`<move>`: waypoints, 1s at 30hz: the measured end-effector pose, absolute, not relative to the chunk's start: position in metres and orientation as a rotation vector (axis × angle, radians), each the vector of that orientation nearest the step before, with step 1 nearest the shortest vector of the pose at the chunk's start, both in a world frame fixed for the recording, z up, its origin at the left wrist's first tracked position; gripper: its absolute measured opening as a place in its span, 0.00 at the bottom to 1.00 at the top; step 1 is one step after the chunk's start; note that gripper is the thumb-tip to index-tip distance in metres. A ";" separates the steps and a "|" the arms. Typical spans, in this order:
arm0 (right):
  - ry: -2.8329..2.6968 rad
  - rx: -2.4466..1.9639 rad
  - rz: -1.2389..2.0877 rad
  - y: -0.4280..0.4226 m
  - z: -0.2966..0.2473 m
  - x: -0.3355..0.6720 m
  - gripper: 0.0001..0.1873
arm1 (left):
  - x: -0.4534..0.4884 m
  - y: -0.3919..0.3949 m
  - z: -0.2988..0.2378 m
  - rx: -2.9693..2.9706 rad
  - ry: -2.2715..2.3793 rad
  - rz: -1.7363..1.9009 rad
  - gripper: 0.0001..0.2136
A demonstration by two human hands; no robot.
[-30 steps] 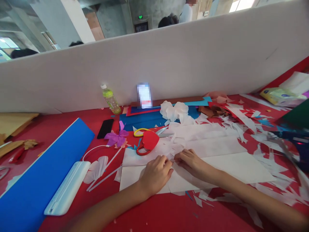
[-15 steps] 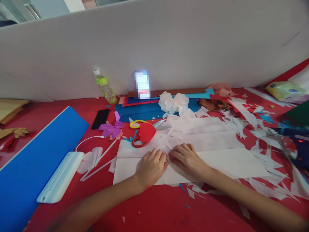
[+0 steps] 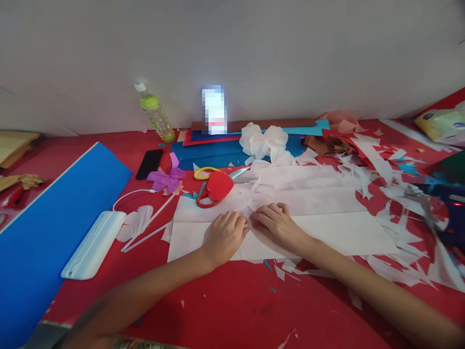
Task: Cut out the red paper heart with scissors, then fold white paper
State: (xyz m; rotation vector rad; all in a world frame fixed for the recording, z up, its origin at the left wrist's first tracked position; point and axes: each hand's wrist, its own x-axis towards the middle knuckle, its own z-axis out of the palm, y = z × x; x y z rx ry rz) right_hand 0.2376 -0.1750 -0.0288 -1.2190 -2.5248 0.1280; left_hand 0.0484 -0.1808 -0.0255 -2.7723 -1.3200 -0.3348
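Note:
My left hand (image 3: 225, 236) and my right hand (image 3: 276, 224) are close together over the white paper sheet (image 3: 337, 232), fingers curled in. Their fingertips pinch a small piece of white crepe paper (image 3: 249, 213), mostly hidden by the fingers. Just beyond my left hand lie scissors (image 3: 236, 175) with one yellow and one red handle loop. A red heart-shaped piece (image 3: 220, 186) covers their middle. White paper flowers (image 3: 264, 141) rest behind the sheet, and a purple paper flower (image 3: 167, 178) lies to the left.
White paper scraps (image 3: 403, 232) litter the right side near a dark blue tool (image 3: 456, 208). On the left are a blue board (image 3: 54, 232), a white case (image 3: 95, 246), a black phone (image 3: 149, 164) and a bottle (image 3: 156, 114). A lit phone (image 3: 214, 109) leans on the wall.
The view has tipped down slightly, so everything sits higher in the picture. Both hands keep nearly the same place on the sheet, with only small finger movement.

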 end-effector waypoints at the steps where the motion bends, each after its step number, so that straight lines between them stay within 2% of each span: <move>1: -2.532 -1.207 0.107 -0.175 -0.029 0.238 0.10 | 0.048 -0.181 -0.026 -2.772 -1.317 -0.341 0.05; 14: -2.528 -1.168 0.197 -0.173 -0.030 0.239 0.08 | 0.048 -0.179 -0.026 -2.846 -1.423 -0.435 0.02; 30: -2.523 -1.225 0.214 -0.180 -0.025 0.234 0.11 | 0.049 -0.178 -0.022 -2.833 -1.447 -0.407 0.02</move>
